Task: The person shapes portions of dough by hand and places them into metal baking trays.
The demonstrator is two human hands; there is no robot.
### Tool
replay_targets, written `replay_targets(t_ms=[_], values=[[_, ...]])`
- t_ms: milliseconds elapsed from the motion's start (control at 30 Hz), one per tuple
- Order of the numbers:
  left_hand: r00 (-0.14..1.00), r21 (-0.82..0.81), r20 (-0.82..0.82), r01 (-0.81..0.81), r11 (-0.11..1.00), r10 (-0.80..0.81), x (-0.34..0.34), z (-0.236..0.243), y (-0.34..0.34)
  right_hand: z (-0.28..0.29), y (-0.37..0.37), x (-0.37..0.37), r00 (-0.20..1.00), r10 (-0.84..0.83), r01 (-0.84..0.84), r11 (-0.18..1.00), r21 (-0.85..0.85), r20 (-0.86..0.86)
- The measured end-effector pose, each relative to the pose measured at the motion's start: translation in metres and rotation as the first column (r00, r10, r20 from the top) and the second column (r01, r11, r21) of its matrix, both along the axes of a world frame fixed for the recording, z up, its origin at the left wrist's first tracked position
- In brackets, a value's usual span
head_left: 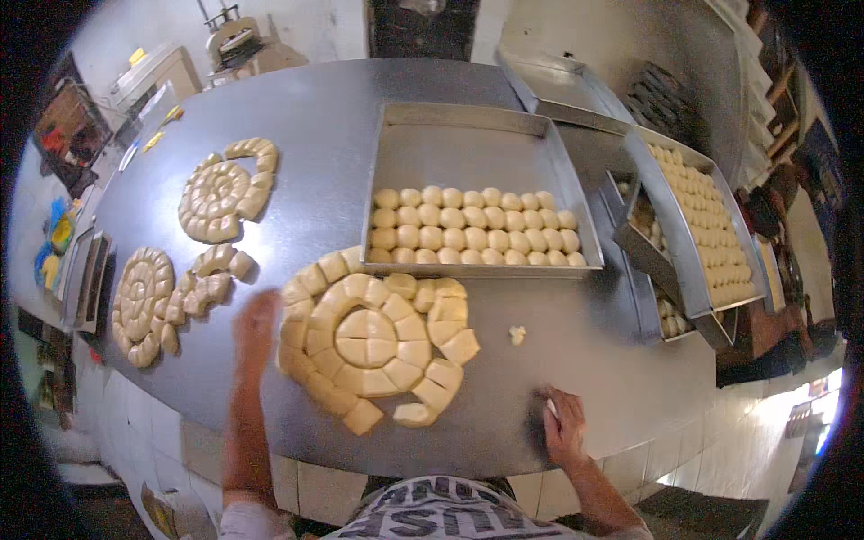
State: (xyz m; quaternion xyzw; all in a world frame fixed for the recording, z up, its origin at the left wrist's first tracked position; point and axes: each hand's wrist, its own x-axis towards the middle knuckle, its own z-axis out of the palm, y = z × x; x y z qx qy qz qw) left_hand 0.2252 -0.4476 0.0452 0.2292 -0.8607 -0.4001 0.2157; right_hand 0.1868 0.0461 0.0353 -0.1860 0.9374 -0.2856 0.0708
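A large ring-shaped spread of cut dough pieces point(367, 338) lies on the table in front of me, with concentric rings around a cut round centre. My left hand point(258, 324) is at its left edge, and its fingers are smeared by motion. To the right of the dough, my right hand point(565, 429) is closed low over the table near the front edge. A small pale bit that looks like dough point(552, 408) shows at its fingers. Small dough scraps point(517, 335) lie between that hand and the tray. Behind the cut dough, a metal tray point(468, 115) holds rows of round dough balls point(475, 238).
Two smaller spreads of cut dough, a far one point(216, 193) and a near one point(139, 306), lie on the left of the metal table point(324, 117). At right, a filled tray point(702, 225) leans over other trays. Another metal tray point(567, 90) stands at the back.
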Motion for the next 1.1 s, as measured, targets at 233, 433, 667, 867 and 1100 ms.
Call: replay_targets(t_ms=[233, 433, 667, 867, 1100], values=[[0.971, -0.538, 0.008, -0.197, 0.819, 0.239, -0.043, -0.038, -0.125, -0.025, -0.026, -0.079, 0.784, -0.385, 0.502, 0.855, 0.131, -0.487], [0.875, -0.668, 0.268, -0.133, 0.732, 0.404, -0.042, -0.048, -0.123, -0.042, 0.011, -0.030, 0.825, -0.232, 0.414, 0.869, 0.271, -0.516], [0.990, -0.109, 0.009, -0.138, 0.984, 0.139, -0.024, -0.044, -0.085, -0.038, -0.025, -0.084, 0.801, -0.439, 0.449, 0.890, -0.078, -0.407], [0.986, 0.663, -0.168, 0.099, 0.742, 0.019, 0.000, 0.025, 0.043, -0.046, 0.057, -0.108, 0.734, -0.562, 0.567, 0.816, -0.111, -0.381], [0.961, 0.717, -0.140, -0.069, 0.694, 0.240, 0.031, 0.022, 0.067, -0.024, 0.075, -0.063, 0.872, -0.208, 0.238, 0.971, 0.012, -0.442]])
